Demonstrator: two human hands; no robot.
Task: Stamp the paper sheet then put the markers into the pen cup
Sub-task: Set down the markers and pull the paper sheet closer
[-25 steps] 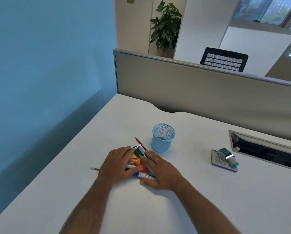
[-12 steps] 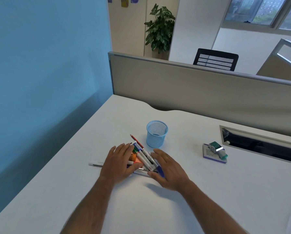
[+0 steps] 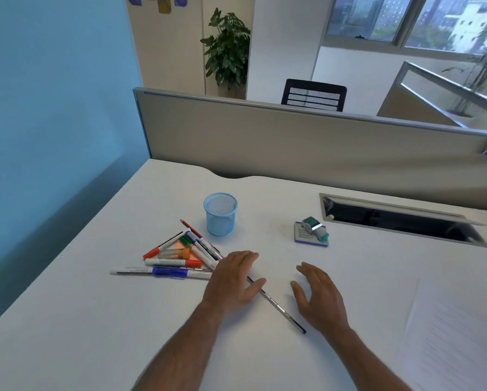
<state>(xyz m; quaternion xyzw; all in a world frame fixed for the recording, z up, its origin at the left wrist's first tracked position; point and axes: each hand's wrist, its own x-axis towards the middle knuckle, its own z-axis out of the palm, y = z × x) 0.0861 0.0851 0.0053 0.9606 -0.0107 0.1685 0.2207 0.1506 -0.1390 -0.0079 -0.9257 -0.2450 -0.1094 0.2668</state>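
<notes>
Several markers [image 3: 177,259] lie in a loose pile on the white desk [image 3: 123,320], left of centre. Just behind them stands the empty light-blue mesh pen cup [image 3: 220,213]. My left hand [image 3: 234,277] hovers flat and open to the right of the pile, over a thin dark pen [image 3: 282,310] that runs diagonally toward me. My right hand [image 3: 318,297] is open too, apart from everything, right of that pen. A green stamp [image 3: 315,227] rests on its purple pad [image 3: 307,239] at the right. The paper sheet [image 3: 451,337] lies at the near right edge.
A grey partition [image 3: 293,142] closes the back of the desk, with a cable slot [image 3: 400,221] in the desk at the right. A blue wall [image 3: 53,108] runs along the left. A red pencil [image 3: 190,227] lies beside the cup.
Both hands have let go of the marker pile and moved right and toward me. The view has swung right, so the paper sheet now shows.
</notes>
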